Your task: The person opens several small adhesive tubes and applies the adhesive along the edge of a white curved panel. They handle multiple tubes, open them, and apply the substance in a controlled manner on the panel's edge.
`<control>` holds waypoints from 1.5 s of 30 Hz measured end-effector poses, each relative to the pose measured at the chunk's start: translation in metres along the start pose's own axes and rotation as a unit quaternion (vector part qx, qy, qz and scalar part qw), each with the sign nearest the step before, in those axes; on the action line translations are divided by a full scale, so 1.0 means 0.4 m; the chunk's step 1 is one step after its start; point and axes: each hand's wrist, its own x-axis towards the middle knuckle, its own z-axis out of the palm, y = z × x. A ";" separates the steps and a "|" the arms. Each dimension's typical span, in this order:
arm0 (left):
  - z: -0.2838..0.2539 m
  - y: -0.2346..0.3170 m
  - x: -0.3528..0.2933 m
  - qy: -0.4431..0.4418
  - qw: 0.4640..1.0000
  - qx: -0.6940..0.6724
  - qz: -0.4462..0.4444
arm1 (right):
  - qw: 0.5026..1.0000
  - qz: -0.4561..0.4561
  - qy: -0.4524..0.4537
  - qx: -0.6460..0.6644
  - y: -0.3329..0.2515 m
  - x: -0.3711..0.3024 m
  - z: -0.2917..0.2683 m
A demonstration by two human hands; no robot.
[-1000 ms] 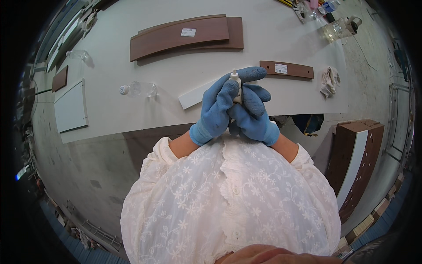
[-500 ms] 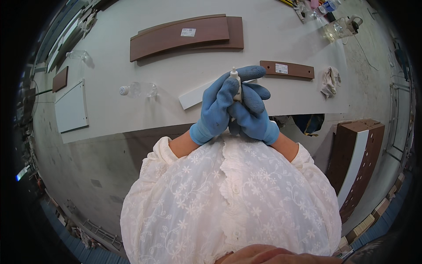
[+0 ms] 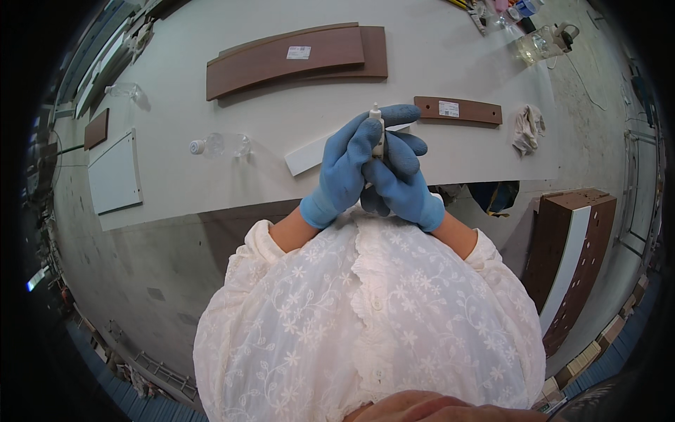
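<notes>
Both hands wear blue gloves and meet above the near edge of the white table. Between them stands a small white squeeze bottle, upright, with its narrow nozzle pointing up. My left hand is closed around the bottle's left side, its index finger stretched across behind the nozzle. From the right, my right hand closes on the lower part of the same bottle, the fingers overlapping those of the left. Most of the bottle's body is covered by the gloves. A white strip lies on the table behind the hands, partly hidden by them.
Curved brown boards lie stacked at the back, a short brown piece and crumpled cloth to the right. Clear plastic bottles and a white panel are on the left. Brown boards are stacked beside me at right.
Both hands have shifted very slightly left with the squeeze bottle between them. The grip looks nearly the same, and the things on the table have stayed put.
</notes>
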 end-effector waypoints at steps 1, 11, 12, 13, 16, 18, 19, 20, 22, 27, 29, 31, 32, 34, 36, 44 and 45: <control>-0.004 0.001 0.002 -0.003 1.000 -0.006 -0.003 | 0.999 0.033 -0.023 -0.027 -0.009 0.004 -0.010; -0.047 0.006 0.014 -0.014 0.953 0.272 0.131 | 0.914 -0.184 0.125 -0.340 -0.128 0.059 -0.123; -0.046 0.006 0.016 -0.025 0.927 0.335 0.169 | 0.927 -0.149 0.101 -0.328 -0.129 0.058 -0.122; -0.046 0.006 0.016 -0.035 0.895 0.395 0.206 | 0.939 -0.153 0.092 -0.293 -0.125 0.064 -0.120; -0.035 -0.004 0.029 -0.003 0.881 0.430 0.197 | 0.963 -0.153 0.073 -0.212 -0.108 0.076 -0.119; -0.034 -0.010 0.036 0.003 0.872 0.450 0.190 | 0.975 -0.095 0.086 -0.184 -0.102 0.075 -0.130; -0.035 -0.013 0.041 0.007 0.871 0.458 0.181 | 0.976 -0.079 0.091 -0.181 -0.100 0.076 -0.137; -0.036 -0.017 0.049 0.010 0.870 0.462 0.170 | 0.979 -0.061 0.082 -0.177 -0.100 0.078 -0.145; -0.040 -0.027 0.065 -0.014 0.847 0.490 0.203 | 0.977 -0.063 0.062 -0.194 -0.099 0.084 -0.161; -0.040 -0.062 0.101 0.020 0.886 0.416 0.204 | 0.967 -0.132 0.062 -0.210 -0.097 0.118 -0.191; -0.039 -0.077 0.119 0.038 0.901 0.372 0.220 | 0.957 -0.161 0.057 -0.237 -0.101 0.131 -0.208; -0.042 -0.081 0.135 0.017 0.972 0.212 0.104 | 0.940 -0.189 0.040 -0.281 -0.110 0.144 -0.236; -0.046 -0.080 0.145 0.006 0.991 0.128 0.043 | 0.943 -0.176 0.025 -0.281 -0.111 0.151 -0.247; -0.062 -0.066 0.173 -0.022 0.993 0.061 -0.103 | 0.947 -0.149 -0.007 -0.284 -0.118 0.168 -0.274; -0.070 -0.055 0.211 -0.059 0.980 0.028 -0.188 | 0.937 -0.149 -0.050 -0.312 -0.132 0.190 -0.314; -0.047 -0.102 0.354 -0.065 0.972 0.069 -0.216 | 0.929 -0.084 -0.132 -0.335 -0.184 0.291 -0.460; -0.041 -0.118 0.367 -0.048 0.977 0.088 -0.186 | 0.921 -0.066 -0.109 -0.368 -0.175 0.306 -0.467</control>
